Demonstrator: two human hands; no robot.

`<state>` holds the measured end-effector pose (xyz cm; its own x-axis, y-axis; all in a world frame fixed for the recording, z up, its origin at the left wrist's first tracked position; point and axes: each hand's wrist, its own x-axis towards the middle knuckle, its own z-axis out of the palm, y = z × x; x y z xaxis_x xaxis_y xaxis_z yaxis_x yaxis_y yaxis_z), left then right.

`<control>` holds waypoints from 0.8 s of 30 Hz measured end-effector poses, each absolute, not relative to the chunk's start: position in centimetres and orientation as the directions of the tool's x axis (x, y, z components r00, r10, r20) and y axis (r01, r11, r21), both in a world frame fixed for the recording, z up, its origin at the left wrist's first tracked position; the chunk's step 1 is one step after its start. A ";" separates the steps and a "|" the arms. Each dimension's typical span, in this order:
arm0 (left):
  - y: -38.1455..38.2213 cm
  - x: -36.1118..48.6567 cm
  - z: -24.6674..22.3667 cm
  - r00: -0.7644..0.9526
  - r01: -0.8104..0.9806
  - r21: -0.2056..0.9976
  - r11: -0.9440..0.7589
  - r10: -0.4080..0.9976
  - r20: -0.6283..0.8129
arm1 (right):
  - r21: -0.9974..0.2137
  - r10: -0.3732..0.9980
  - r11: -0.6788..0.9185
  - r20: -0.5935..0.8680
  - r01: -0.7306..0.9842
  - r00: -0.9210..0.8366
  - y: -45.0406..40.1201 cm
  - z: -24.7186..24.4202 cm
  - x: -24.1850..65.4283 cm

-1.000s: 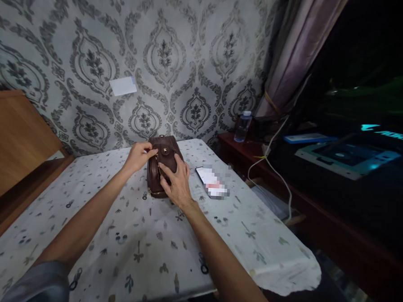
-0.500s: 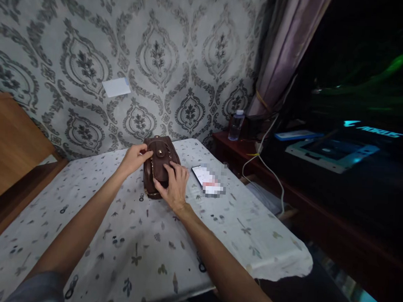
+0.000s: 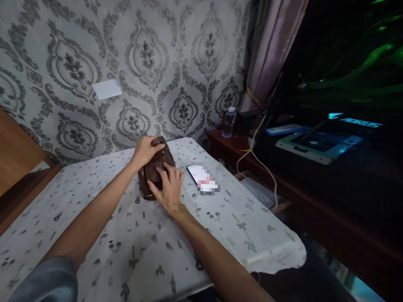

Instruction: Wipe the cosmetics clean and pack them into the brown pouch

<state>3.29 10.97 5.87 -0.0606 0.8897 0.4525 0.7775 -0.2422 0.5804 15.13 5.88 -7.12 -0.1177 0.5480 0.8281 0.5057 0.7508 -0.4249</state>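
A dark brown leather bag [image 3: 145, 184] with a thin chain lies on the patterned white cloth that covers the table [image 3: 116, 236]. My left hand [image 3: 146, 151] is closed on the upper part of the bag, thumb pointing right across it and covering where the round clasp is. Over the lower right part rests my right hand [image 3: 169, 187], fingers spread and fingertips touching the leather. A phone [image 3: 200, 174] with a lit, partly blurred screen lies just right of the bag.
A plastic bottle [image 3: 228, 123] stands on the dark red desk [image 3: 215, 138] at the right, with a white cable hanging before it. Farther right is a dark glossy panel with a light blue device [image 3: 323, 146]. A wooden headboard [image 3: 12, 154] is at the left.
My left hand has moved right, from the bag's upper left edge onto its top, and now covers the clasp. My right hand stays on the lower part. The view has shifted slightly.
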 end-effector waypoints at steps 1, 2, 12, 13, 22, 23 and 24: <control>10.9 3.4 5.8 -0.074 0.776 0.583 -0.240 0.884 0.462 | -0.427 0.550 0.749 0.827 0.506 -0.116 5.9 -7.1 15.1; 10.8 3.4 5.7 -0.084 0.774 0.586 -0.239 0.879 0.470 | -0.429 0.550 0.749 0.828 0.505 -0.111 5.9 -7.1 15.1; 9.5 3.9 5.3 -0.101 0.734 0.629 -0.256 0.874 0.475 | -0.462 0.569 0.746 0.817 0.479 -0.098 6.3 -7.1 15.1; 9.3 4.0 5.3 -0.091 0.733 0.628 -0.262 0.877 0.473 | -0.461 0.568 0.746 0.818 0.480 -0.096 6.4 -7.1 15.1; 7.7 4.2 5.1 0.063 0.705 0.621 -0.343 0.902 0.427 | -0.470 0.574 0.740 0.814 0.481 -0.087 6.6 -7.3 15.0; 7.7 4.0 5.1 0.070 0.695 0.627 -0.352 0.901 0.428 | -0.472 0.573 0.742 0.815 0.477 -0.086 6.6 -7.3 15.1; 7.6 3.8 5.1 0.070 0.686 0.633 -0.360 0.898 0.435 | -0.472 0.570 0.745 0.817 0.471 -0.083 6.6 -7.2 15.1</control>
<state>3.83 7.59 5.12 0.0697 0.8978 0.4348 0.6856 -0.3598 0.6329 15.13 6.57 -7.20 -0.0831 0.5702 0.8173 0.4708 0.7453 -0.4721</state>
